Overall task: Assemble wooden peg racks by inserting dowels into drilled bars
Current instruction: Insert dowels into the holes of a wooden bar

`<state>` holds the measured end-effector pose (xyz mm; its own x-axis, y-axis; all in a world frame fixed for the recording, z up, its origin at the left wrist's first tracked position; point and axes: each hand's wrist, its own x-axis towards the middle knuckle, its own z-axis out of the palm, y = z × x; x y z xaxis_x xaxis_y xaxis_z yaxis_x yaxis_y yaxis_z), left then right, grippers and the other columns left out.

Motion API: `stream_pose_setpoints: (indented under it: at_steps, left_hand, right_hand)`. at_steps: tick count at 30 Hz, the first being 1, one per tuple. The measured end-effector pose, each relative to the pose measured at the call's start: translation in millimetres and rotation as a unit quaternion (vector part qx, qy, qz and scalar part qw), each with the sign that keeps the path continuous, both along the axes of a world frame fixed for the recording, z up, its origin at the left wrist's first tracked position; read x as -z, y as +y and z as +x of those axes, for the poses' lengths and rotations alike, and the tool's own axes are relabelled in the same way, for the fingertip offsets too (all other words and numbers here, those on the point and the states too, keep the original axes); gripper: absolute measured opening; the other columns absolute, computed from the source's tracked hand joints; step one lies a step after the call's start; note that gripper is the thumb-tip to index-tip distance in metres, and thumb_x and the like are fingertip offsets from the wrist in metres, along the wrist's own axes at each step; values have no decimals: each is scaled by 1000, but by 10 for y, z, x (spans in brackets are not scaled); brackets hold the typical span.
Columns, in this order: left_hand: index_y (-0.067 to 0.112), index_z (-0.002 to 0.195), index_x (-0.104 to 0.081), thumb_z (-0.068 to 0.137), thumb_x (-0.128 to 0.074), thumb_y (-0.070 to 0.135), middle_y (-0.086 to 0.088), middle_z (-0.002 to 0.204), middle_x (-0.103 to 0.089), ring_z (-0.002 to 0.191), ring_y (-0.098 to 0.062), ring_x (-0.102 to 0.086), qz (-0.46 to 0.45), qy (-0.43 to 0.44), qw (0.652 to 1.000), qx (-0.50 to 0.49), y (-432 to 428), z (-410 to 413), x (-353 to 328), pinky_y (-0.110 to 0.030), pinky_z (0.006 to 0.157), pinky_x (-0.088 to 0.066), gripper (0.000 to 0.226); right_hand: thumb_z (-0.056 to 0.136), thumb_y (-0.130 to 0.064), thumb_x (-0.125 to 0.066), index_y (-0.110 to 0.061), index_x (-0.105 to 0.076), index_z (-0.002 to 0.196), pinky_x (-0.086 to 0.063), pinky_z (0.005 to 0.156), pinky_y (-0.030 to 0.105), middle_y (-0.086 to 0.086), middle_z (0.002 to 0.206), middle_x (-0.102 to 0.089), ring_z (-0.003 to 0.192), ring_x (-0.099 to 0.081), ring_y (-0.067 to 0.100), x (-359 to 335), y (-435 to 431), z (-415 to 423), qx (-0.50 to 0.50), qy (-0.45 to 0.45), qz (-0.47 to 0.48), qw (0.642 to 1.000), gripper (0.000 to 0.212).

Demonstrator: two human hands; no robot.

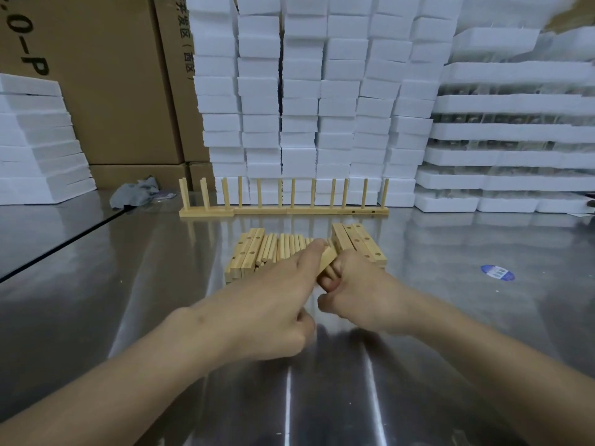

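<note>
The right hand is gripping a short bar just above the worktop, its fingers curling round the near end. The left hand is meeting it from the side: the forefinger is lying straight along the bar, its tip reaching the far end, while the other fingers are curling under the palm. Whether they are holding anything cannot be told.

The bar is tilting up and away from the person, in front of a row of loose dowels lying side by side on the worktop. Left bars are lying stacked against the row's left end, drilled holes facing up; right bars are lying at its right end, touching the right hand's knuckles.

Behind these, well apart, finished racks are standing end to end in a line, their dowels pointing upright. A grey cloth is lying to their left, and a blue sticker is showing on the worktop at the right. White foam blocks are rising in stacks at the back, beside cardboard boxes.
</note>
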<state>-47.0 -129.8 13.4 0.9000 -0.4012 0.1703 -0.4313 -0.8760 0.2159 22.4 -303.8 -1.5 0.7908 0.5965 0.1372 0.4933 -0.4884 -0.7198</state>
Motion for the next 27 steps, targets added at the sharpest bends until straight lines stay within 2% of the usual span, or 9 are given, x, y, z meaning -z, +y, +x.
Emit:
stream_pose_setpoints:
  at_steps: [1, 3, 6, 7, 10, 15, 19, 21, 27]
  left_hand:
    - [51, 155, -3, 96, -58, 29, 15, 113, -48, 91, -9, -57, -21, 3, 1000, 6, 7, 15, 11, -35, 75, -56, 84]
    - [50, 153, -14, 99, -58, 30, 26, 107, -49, 95, 1, -56, -81, 8, 997, 17, 3, 51, 35, -21, 73, -47, 72]
    - [51, 148, -21, 96, -55, 32, 45, 102, -49, 97, 13, -52, -143, -10, 989, 21, -13, 94, 35, -9, 74, -43, 64]
    - [48, 148, -24, 93, -54, 33, 39, 104, -54, 97, 7, -55, -159, -18, 987, 18, -6, 112, 33, -14, 77, -46, 64]
    - [46, 141, -35, 85, -57, 37, 13, 107, -66, 97, -12, -62, -181, -14, 983, -1, 35, 134, 45, -49, 87, -55, 60]
    - [43, 125, -50, 93, -66, 22, 13, 75, -59, 63, -8, -51, -279, -19, 959, -39, 205, 298, 97, -36, 62, -47, 41]
    - [44, 122, -56, 101, -64, 23, 11, 76, -61, 54, -8, -49, -362, -23, 928, -82, 358, 399, 63, -25, 47, -41, 30]
    - [40, 119, -58, 105, -62, 31, 19, 64, -56, 48, -8, -44, -376, -32, 923, -78, 380, 408, 69, -22, 44, -37, 17]
    - [36, 117, -59, 108, -58, 39, 12, 73, -53, 52, -12, -43, -382, -58, 919, -77, 357, 417, 58, -27, 50, -36, 9]
  right_hand:
    - [81, 14, -59, -30, -52, 40, -34, 49, 12, -17, 42, -36, 43, -37, 4, -13, -22, -4, -11, 6, 4, 1000, 60]
    - [83, 14, -60, -34, -56, 44, -36, 52, 7, -22, 44, -43, 48, -44, 0, -18, -39, 0, -16, -3, 21, 1000, 61]
    - [89, 4, -66, -25, -49, 51, -36, 57, 16, -16, 50, -40, 54, -38, 3, -28, -40, 47, -7, -29, 47, 998, 51]
    - [90, -1, -68, -23, -42, 52, -34, 57, 21, -13, 52, -36, 56, -33, 5, -25, -37, 68, -4, -42, 46, 998, 51]
    - [88, -11, -70, -23, -31, 60, -30, 55, 21, -11, 53, -36, 56, -31, 8, 9, -15, 77, 12, -112, 16, 994, 49]
    - [91, -28, -71, -29, -50, 76, -36, 55, 21, -10, 64, -52, 60, -48, 7, 49, -24, 66, 50, -172, -3, 984, 26]
    - [98, -47, -63, -31, -54, 81, -49, 60, 35, -8, 66, -61, 62, -58, 10, -14, -85, 43, 78, -228, 5, 970, 25]
    - [100, -53, -57, -30, -55, 80, -52, 63, 43, -5, 64, -61, 62, -58, 11, -49, -102, 18, 93, -258, 10, 962, 30]
    - [99, -55, -57, -31, -61, 85, -50, 61, 44, -9, 59, -59, 61, -56, 9, -107, -129, -13, 125, -287, 18, 950, 29]
